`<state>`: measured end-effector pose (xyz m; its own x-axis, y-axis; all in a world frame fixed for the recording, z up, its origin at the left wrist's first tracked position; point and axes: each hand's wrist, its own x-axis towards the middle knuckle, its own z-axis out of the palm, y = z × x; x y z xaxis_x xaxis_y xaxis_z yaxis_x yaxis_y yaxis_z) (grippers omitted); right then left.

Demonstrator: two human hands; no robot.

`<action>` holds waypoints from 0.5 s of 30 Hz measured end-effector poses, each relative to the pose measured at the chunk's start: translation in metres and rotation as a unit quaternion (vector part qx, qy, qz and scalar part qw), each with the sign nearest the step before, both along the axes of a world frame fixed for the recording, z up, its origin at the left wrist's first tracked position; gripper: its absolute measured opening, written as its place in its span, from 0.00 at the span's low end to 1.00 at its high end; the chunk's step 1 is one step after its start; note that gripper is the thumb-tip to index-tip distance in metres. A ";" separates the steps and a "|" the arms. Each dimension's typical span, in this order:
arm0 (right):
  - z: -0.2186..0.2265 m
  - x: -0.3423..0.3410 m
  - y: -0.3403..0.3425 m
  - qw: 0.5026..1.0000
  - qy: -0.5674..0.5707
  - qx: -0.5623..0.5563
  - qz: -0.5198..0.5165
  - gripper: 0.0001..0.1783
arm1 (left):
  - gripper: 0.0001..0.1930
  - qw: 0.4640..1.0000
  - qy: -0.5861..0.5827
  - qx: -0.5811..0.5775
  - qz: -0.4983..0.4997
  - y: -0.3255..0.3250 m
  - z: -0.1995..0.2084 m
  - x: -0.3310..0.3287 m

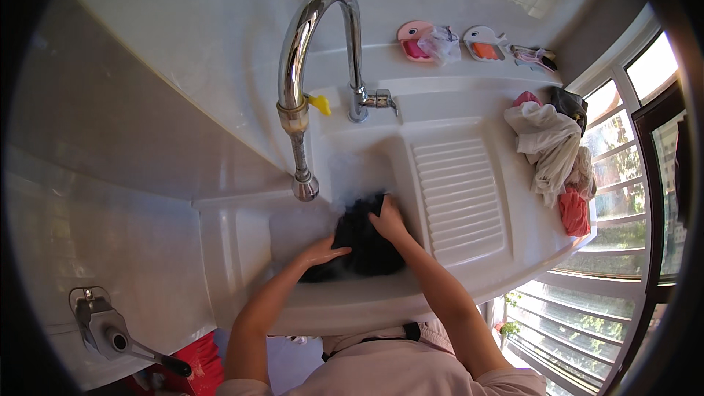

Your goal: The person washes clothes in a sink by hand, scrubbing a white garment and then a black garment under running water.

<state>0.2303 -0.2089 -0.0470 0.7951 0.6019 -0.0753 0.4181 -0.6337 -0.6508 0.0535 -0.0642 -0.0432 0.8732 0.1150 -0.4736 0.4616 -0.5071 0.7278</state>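
A bunched black cloth [359, 246], its kind of garment not clear, lies wet in cloudy water inside the white sink basin [282, 235]. At its left edge my left hand [323, 251] grips it, thumb on top and the other fingers partly hidden. My right hand [389, 220] is closed on the cloth's upper right side, near the basin wall. Above the basin, to the left of the cloth, hangs the spout of a chrome faucet [293, 66] with a yellow piece [320, 105] near its end.
A ribbed washboard [462, 198] is moulded into the counter right of the basin. Piled clothes [546, 139] lie along the right edge, beside a window. Fish-shaped soap dishes [416, 42] line the back ledge. A lever-handled metal fixture [106, 326] is on the left wall.
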 end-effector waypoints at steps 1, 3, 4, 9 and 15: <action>-0.008 -0.001 0.006 0.993 -0.069 0.090 -0.039 0.27 | 0.40 0.992 0.112 -0.059 -0.028 0.004 0.008 0.006; 0.001 -0.001 0.008 0.996 -0.024 -0.025 0.082 0.27 | 0.44 0.924 0.331 -0.174 -0.078 0.015 0.035 0.018; 0.008 0.000 0.014 0.986 -0.001 -0.078 0.147 0.27 | 0.43 0.938 0.285 -0.199 -0.004 0.015 0.033 0.004; -0.010 0.004 0.021 0.970 0.050 -0.225 0.081 0.23 | 0.39 0.970 0.145 -0.119 0.154 0.031 -0.006 -0.063; -0.037 0.010 0.015 0.946 0.096 0.033 0.308 0.26 | 0.33 0.990 0.131 0.008 0.044 0.020 0.026 0.037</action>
<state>0.2406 -0.1937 -0.0841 0.2681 0.9547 -0.1291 0.5657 -0.2645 -0.7810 0.0904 -0.0442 -0.0177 0.7065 0.1950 -0.6803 0.6769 -0.4670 0.5690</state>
